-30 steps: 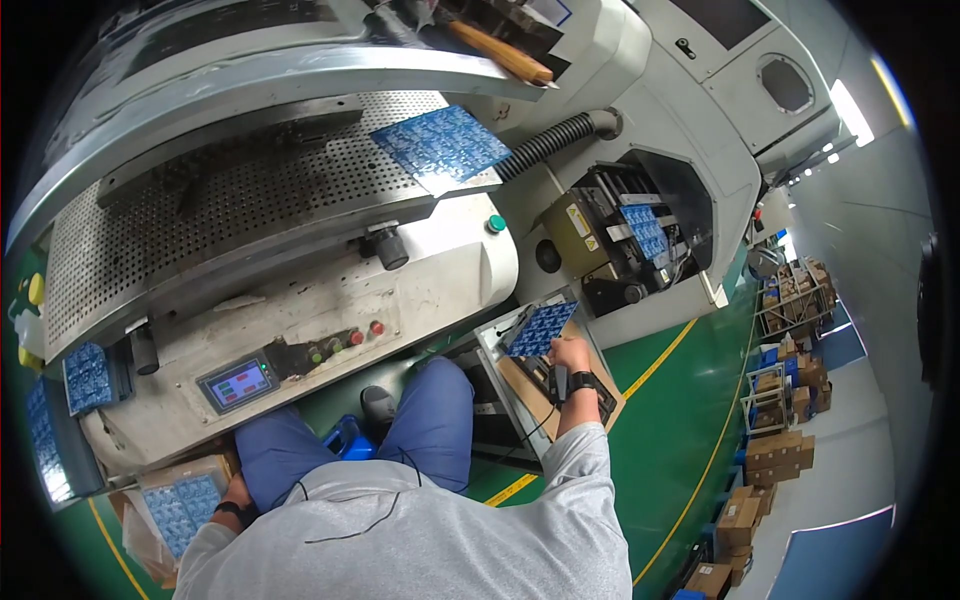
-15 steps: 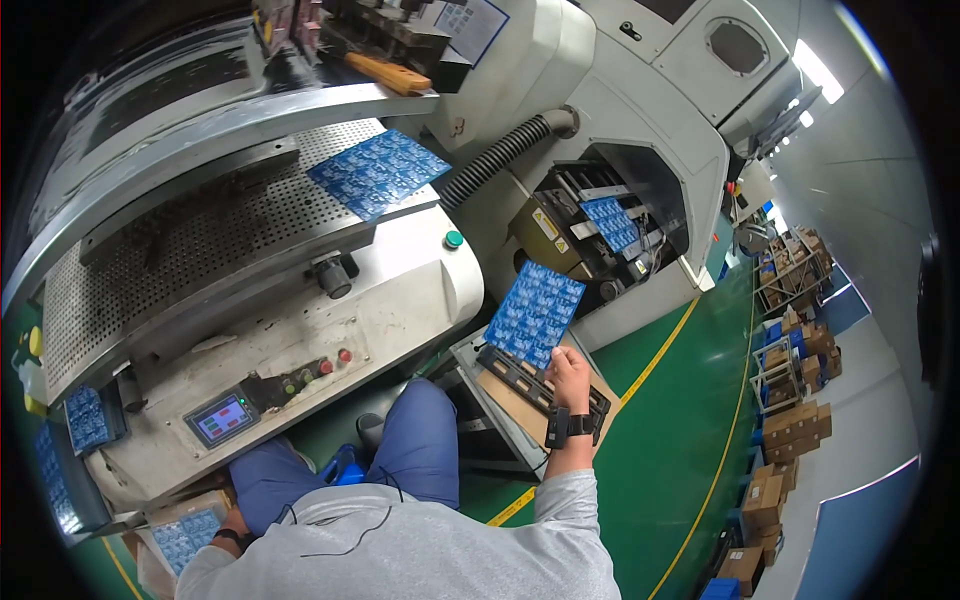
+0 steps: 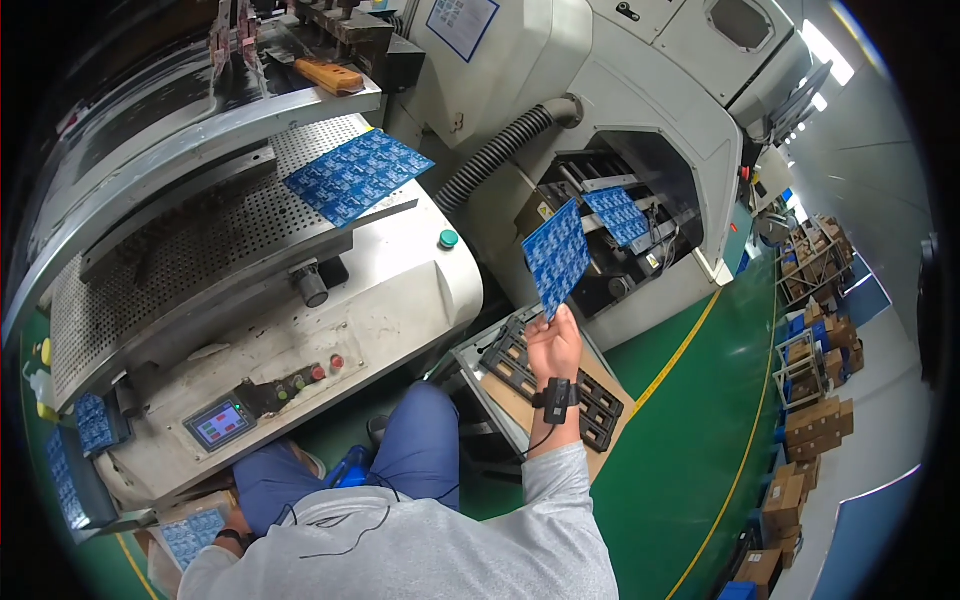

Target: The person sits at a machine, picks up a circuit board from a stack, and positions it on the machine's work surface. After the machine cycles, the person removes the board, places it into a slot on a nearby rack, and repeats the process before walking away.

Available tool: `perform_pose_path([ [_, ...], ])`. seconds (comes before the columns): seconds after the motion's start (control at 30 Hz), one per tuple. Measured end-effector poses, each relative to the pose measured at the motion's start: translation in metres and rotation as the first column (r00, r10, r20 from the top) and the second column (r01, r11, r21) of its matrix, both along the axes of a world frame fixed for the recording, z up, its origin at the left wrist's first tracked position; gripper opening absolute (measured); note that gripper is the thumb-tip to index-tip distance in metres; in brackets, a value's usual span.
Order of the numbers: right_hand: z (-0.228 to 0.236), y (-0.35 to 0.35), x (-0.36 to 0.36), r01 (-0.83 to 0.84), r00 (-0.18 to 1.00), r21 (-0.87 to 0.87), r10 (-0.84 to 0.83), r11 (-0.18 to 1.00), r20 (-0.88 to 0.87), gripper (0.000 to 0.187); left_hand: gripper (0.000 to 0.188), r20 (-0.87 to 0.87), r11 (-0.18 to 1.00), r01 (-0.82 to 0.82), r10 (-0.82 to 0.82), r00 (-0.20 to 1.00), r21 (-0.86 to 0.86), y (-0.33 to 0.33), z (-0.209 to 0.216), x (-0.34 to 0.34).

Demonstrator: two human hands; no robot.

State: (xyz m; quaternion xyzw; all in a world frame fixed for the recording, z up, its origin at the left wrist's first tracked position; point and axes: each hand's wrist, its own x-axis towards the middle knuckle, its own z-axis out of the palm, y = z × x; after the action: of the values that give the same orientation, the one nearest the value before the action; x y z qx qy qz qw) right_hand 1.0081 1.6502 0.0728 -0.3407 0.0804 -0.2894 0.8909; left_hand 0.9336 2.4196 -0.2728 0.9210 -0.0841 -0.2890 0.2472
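Observation:
My right hand (image 3: 555, 348) is raised at centre right, its fingers pinched on the lower corner of a blue circuit board panel (image 3: 558, 258), which tilts upright above it. Below that hand lies a black slotted rack (image 3: 600, 412) on a brown board (image 3: 510, 402). My left hand (image 3: 238, 522) is low at the left beside my thigh, next to a stack of blue circuit boards (image 3: 195, 535); its fingers are hidden. Another blue panel (image 3: 360, 175) lies on the perforated metal table (image 3: 240, 235) of the machine, overhanging its right end.
One more blue panel (image 3: 617, 215) sits in the opening of the white machine at right. A ribbed black hose (image 3: 495, 155) runs between the machines. A control screen (image 3: 220, 424), an orange-handled tool (image 3: 328, 75) and a green button (image 3: 448, 239) are at left. Cartons (image 3: 812, 428) line the wall.
My right hand has risen toward the machine opening, and the panel in it has turned steeper and narrower to view. More of the black rack shows. My head view has shifted slightly.

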Motion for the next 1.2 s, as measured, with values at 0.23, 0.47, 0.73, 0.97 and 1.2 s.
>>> perform_pose_path([
  [0.23, 0.067, -0.021, 0.026, 0.01, 0.996, -0.183, 0.005, 0.983, 0.084, 0.012, 0.035, -0.035, 0.992, 0.03, -0.026, 0.999, 0.125, -0.015, 0.033, 0.005],
  [0.47, 0.176, -0.086, 0.03, 0.345, 0.938, -0.393, -0.304, 0.853, 0.165, 0.012, 0.036, -0.06, 0.985, 0.008, 0.003, 0.998, 0.172, -0.006, 0.01, 0.004],
  [0.73, 0.312, -0.213, -0.013, 0.533, 0.792, -0.706, -0.57, 0.467, 0.221, 0.011, 0.042, -0.066, 0.972, 0.084, -0.071, 0.995, 0.22, 0.004, -0.034, 0.012],
  [0.97, 0.341, -0.169, -0.038, 0.624, 0.761, -0.611, -0.557, 0.488, 0.332, 0.016, 0.045, -0.109, 0.929, 0.197, -0.171, 0.979, 0.314, 0.013, -0.047, 0.023],
  [1.2, 0.207, -0.066, -0.016, 0.521, 0.853, -0.541, -0.434, 0.66, 0.291, 0.013, 0.047, -0.122, 0.901, 0.241, -0.211, 0.97, 0.361, 0.005, -0.032, 0.026],
])
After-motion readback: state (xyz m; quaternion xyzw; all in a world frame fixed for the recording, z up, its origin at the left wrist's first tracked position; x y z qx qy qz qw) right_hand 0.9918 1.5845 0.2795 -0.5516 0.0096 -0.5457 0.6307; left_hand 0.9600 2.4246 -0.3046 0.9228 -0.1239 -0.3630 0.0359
